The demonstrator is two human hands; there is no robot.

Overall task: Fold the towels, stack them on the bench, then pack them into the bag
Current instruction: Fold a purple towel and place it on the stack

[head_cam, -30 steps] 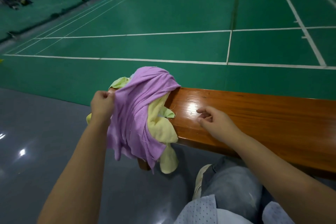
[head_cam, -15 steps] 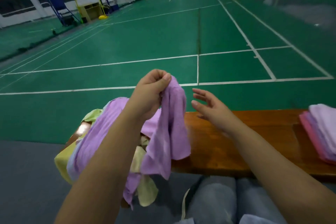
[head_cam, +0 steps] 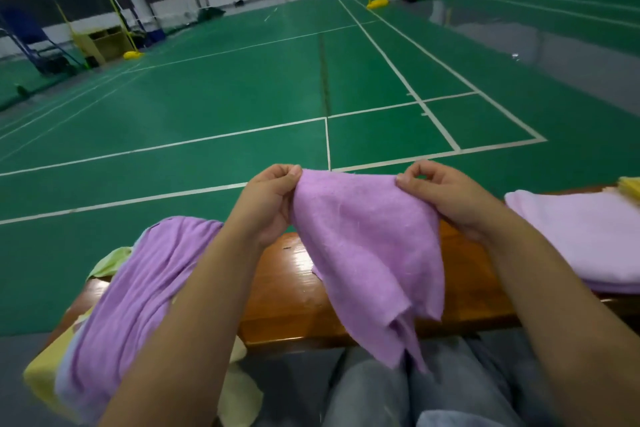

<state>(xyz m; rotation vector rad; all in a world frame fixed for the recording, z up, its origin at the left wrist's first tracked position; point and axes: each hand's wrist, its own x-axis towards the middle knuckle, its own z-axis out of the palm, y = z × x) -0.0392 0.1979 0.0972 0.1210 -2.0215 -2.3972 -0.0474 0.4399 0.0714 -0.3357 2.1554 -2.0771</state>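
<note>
Two hands, left hand (head_cam: 268,204) and right hand (head_cam: 450,199), fingers pinching purple towel's (head_cam: 367,253) level top edge, length hanging down over bench (head_cam: 287,291).

Glossy wooden bench (head_cam: 294,291). Left end: loose heap of purple and yellow towels (head_cam: 131,298), draped over the edge. Right end: folded towel stack (head_cam: 581,236).

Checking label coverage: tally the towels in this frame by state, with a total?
Held in both hands: 1, the purple towel.
Loose pile on the bench's left end: at least 3 (purple, yellow-green, pale blue); more may be hidden.
Folded stack on the right: at least 2 layers; edges unclear.
Total: at least 6.
</note>
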